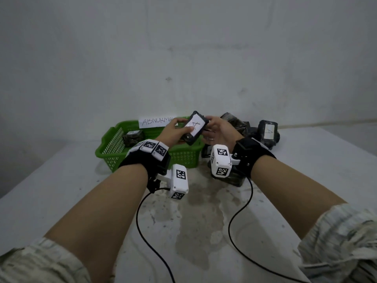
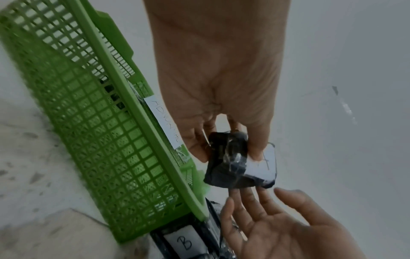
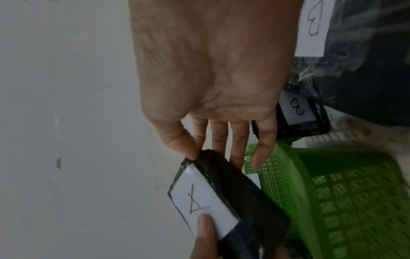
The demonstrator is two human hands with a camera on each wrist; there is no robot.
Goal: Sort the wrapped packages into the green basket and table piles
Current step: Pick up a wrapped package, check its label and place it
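table [image 1: 306,180]: pale, stained. green basket [image 1: 114,148] at far left, its paper sign [image 1: 157,121] partly hidden by the left hand [image 1: 173,132], which pinches the package marked a [image 1: 194,127] above the basket's right end. right hand [image 1: 219,129], fingers spread, touches the package's far corner. pile of packages [image 1: 267,132] at far right, partly hidden.

**Left wrist view: contents**

My left hand [image 2: 221,84]: grip pinching one black wrapped package [image 2: 237,164], thumb on its white label. My right hand [image 2: 286,226]: palm up, fingers straight, just beneath the package. Green basket [image 2: 124,136]: alongside, paper tag on its rim. B-labelled package [image 2: 184,242]: on the counter [image 2: 33,192], beside the basket.
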